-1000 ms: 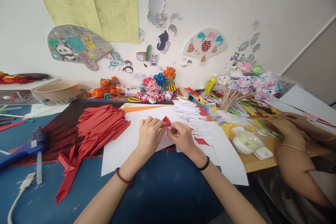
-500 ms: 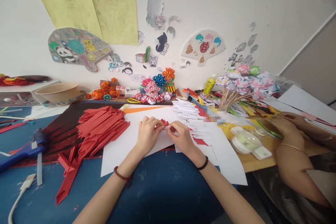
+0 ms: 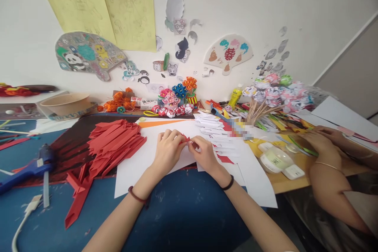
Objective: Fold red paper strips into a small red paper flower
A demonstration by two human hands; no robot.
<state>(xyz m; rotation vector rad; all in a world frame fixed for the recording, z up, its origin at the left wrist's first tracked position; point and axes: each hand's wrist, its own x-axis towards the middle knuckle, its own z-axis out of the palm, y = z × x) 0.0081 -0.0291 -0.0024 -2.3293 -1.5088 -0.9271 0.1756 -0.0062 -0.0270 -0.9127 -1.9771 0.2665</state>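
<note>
We see a small red folded paper piece [image 3: 186, 138] between the fingertips of both hands, just above a white paper sheet [image 3: 136, 173]; the fingers hide most of it, so we cannot tell its full shape. The left hand [image 3: 167, 149] pinches its left side between thumb and fingertips, the other fingers curled. The right hand [image 3: 204, 152] meets it from the other side, thumb and index finger closed to a pinch at its edge, the remaining fingers bent in. To the left of the sheet we find a thick pile of red folded paper strips [image 3: 113, 143], and below it a linked pair of red strips [image 3: 77, 202] slants across the blue tabletop [image 3: 177, 212]. To the right of the hands, white folded paper strips [image 3: 210, 123] lie in an overlapping row, with a red strip end [image 3: 226, 159] near its lower end. Farther left we have a blue glue gun [image 3: 34, 169] and a white USB cable [image 3: 25, 217]. On the far right, beyond a clear bottle [image 3: 274, 160], another person's arm [image 3: 326, 165] rests on the table. Behind, paper flowers on sticks [image 3: 280, 93] stand near the wall, which bears a white fan [image 3: 218, 55].
</note>
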